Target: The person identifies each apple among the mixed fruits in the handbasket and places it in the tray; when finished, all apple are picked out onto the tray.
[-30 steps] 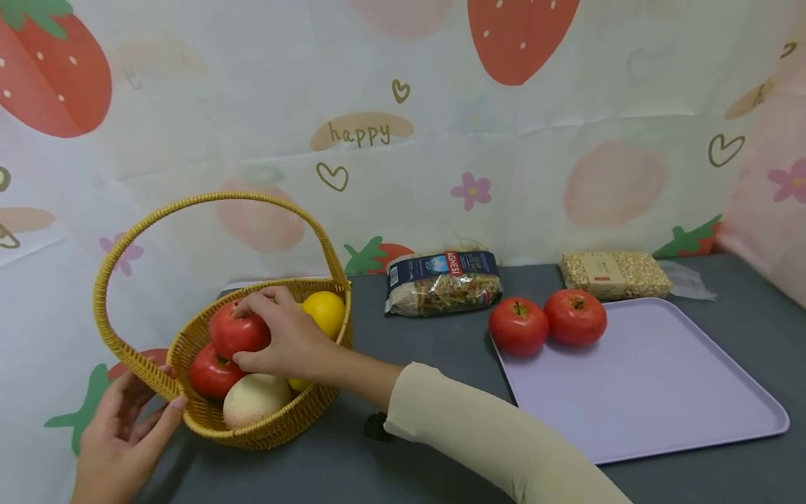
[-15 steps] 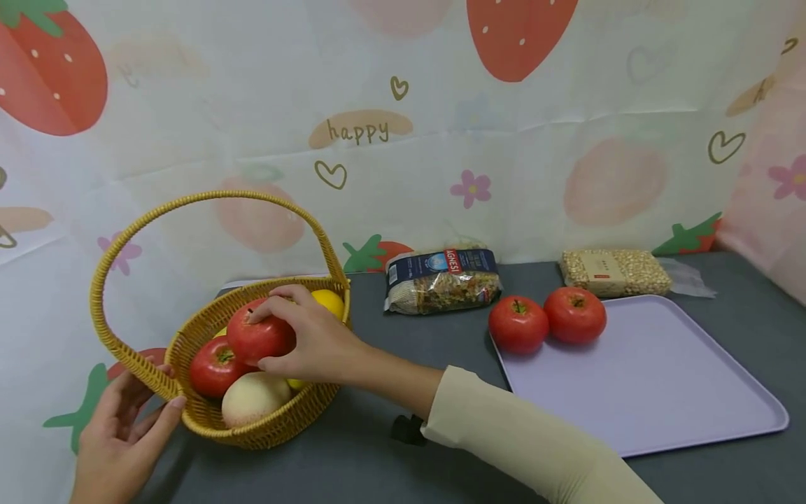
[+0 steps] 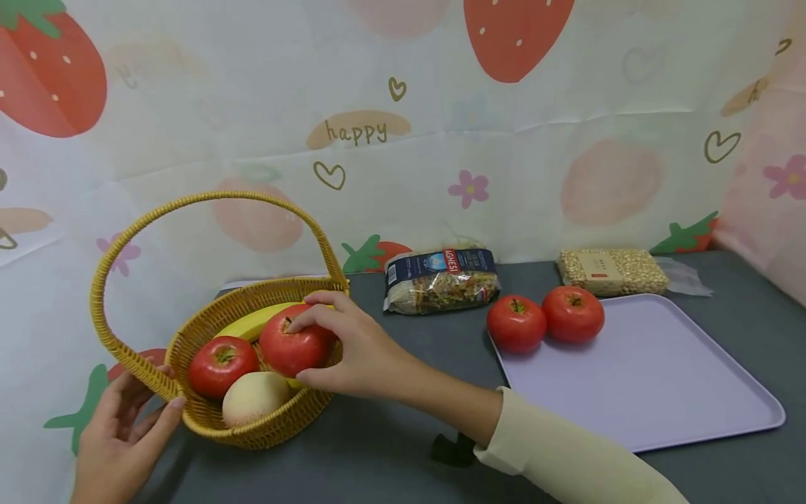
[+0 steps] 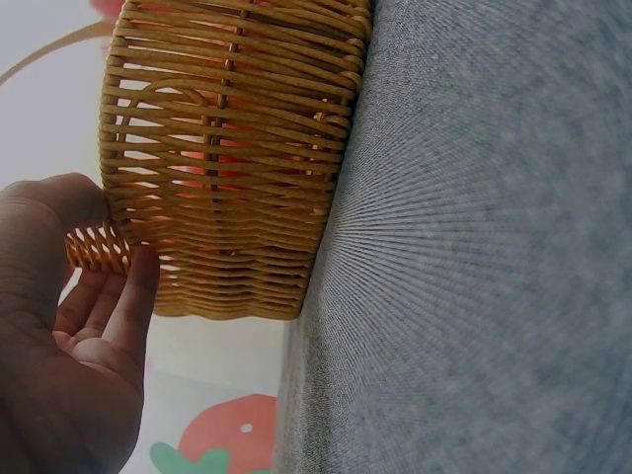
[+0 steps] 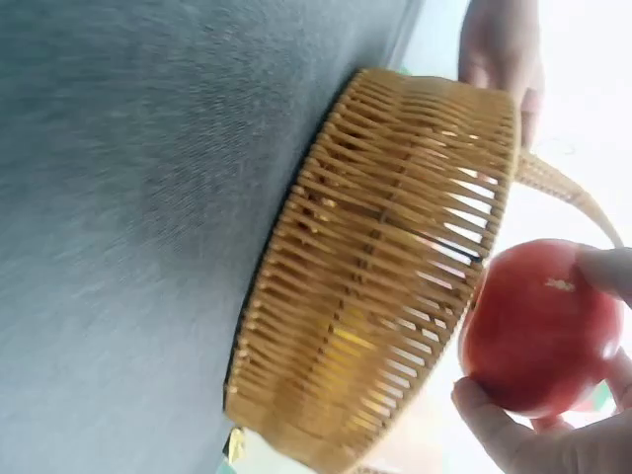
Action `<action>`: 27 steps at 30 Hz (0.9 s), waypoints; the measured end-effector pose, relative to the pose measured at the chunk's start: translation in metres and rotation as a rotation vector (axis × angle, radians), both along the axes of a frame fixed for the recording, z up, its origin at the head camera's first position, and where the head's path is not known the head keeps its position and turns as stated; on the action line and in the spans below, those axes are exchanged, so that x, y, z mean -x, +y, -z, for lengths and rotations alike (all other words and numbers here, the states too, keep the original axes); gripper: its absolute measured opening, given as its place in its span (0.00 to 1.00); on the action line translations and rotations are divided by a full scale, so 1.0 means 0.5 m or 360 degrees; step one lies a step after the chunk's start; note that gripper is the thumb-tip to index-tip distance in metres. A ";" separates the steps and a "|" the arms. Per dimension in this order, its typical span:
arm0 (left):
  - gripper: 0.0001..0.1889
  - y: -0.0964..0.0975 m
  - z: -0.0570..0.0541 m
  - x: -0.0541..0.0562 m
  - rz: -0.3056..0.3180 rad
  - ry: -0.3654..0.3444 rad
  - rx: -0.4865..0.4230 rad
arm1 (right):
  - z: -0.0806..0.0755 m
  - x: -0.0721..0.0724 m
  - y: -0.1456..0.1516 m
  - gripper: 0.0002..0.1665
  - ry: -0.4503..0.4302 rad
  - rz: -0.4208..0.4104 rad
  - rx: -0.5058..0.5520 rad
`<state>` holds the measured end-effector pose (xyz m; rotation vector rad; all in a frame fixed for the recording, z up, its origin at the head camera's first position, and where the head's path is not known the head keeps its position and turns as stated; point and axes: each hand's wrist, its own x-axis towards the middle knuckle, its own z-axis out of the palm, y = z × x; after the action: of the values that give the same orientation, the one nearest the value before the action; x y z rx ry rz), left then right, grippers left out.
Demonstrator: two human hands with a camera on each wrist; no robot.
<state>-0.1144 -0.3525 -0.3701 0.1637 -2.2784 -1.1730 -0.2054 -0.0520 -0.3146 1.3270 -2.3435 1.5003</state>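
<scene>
In the head view my right hand (image 3: 362, 350) grips a red apple (image 3: 294, 344) over the right part of the wicker basket (image 3: 264, 439). The right wrist view shows that apple (image 5: 541, 331) level with the basket's rim, fingers and thumb spread round it. My left hand (image 3: 122, 434) holds the basket at its left rim, by the foot of the tall handle; in the left wrist view, the thumb and fingers (image 4: 136, 306) pinch the woven edge. Inside lie another red apple (image 3: 222, 365), a pale peach-like fruit (image 3: 255, 397) and a yellow banana (image 3: 252, 322), partly covered.
A lilac tray (image 3: 655, 378) lies on the right of the grey table, with two red apples (image 3: 516, 323) at its far left corner. Behind stand an AGNESI bag (image 3: 441, 281) and a clear pack of pale grains (image 3: 613, 271), near the printed cloth backdrop (image 3: 441, 175).
My right hand has moved right with the apple, from above the basket's middle toward its right rim. The banana has come into view, and the yellow fruit at the right is now hidden. Left hand unmoved.
</scene>
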 end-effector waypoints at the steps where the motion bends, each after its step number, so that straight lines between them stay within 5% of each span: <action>1: 0.34 0.001 0.000 0.000 0.0006 0.0003 0.0000 | 0.001 -0.002 0.010 0.25 -0.0009 -0.0004 0.0019; 17: 0.35 0.000 -0.003 0.002 0.0007 0.0006 0.0008 | -0.004 -0.046 0.167 0.26 -0.0013 0.0053 0.0073; 27: 0.34 -0.001 -0.004 -0.001 0.0009 0.0008 -0.0005 | -0.005 -0.059 0.264 0.27 0.0080 0.0243 0.0039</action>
<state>-0.1139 -0.3528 -0.3683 0.1554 -2.2740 -1.1789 -0.1760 0.0802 -0.3119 1.1374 -2.3288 1.4294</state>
